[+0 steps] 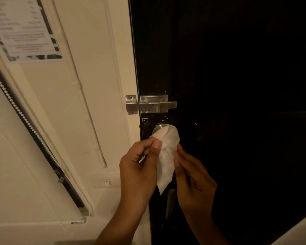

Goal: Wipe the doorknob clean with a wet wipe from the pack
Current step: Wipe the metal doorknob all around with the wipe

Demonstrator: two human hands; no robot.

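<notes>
A round metal doorknob (158, 127) sits on the black door (237, 85), near its left edge. A white wet wipe (166, 156) hangs in front of the knob and hides its lower right part. My left hand (140, 161) pinches the wipe's upper left edge between thumb and fingers. My right hand (193, 177) holds the wipe's right side. Whether the wipe touches the knob I cannot tell. The pack is not in view.
A metal slide bolt (155, 104) with its keeper (131, 104) sits just above the knob. The cream wall (95, 76) lies to the left, with a printed notice (25, 29), a wall switch (107, 182) and a roller blind (34, 135).
</notes>
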